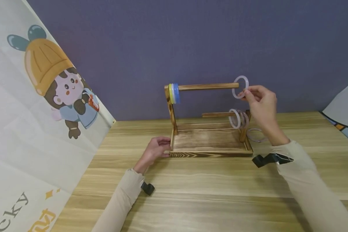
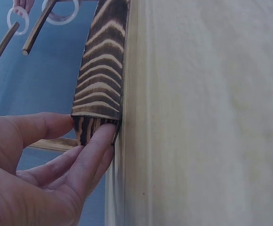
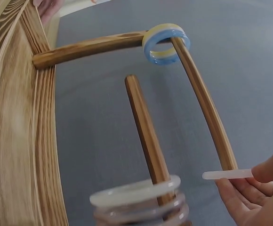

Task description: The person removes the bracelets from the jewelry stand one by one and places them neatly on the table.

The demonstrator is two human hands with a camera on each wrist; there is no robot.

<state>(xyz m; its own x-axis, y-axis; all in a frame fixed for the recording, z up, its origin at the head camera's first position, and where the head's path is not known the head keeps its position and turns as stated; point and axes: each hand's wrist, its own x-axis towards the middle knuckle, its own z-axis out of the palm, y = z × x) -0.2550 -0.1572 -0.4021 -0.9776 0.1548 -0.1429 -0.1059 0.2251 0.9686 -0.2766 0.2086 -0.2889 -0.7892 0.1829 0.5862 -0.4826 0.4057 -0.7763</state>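
Observation:
My right hand [image 1: 262, 101] pinches a pale translucent bangle [image 1: 247, 82] between thumb and fingers, right at the free end of the upper bar [image 1: 208, 86]. The bar's tip overlaps the bangle's opening in the head view. At that bar's left end hang yellow, pale and blue bangles [image 1: 177, 93]. Below, several whitish bangles [image 1: 234, 119] hang on the shorter lower bar [image 1: 216, 114], near its right post. My left hand [image 1: 156, 149] grips the front left corner of the wooden stand [image 2: 99, 84], thumb on one side and fingers against the end face.
One clear bangle [image 1: 256, 140] lies on the wood-grain table [image 1: 191, 193], just right of the stand. A dark blue panel [image 1: 191, 42] rises behind the table. To the left hangs a white sheet [image 1: 84, 161] with a cartoon figure.

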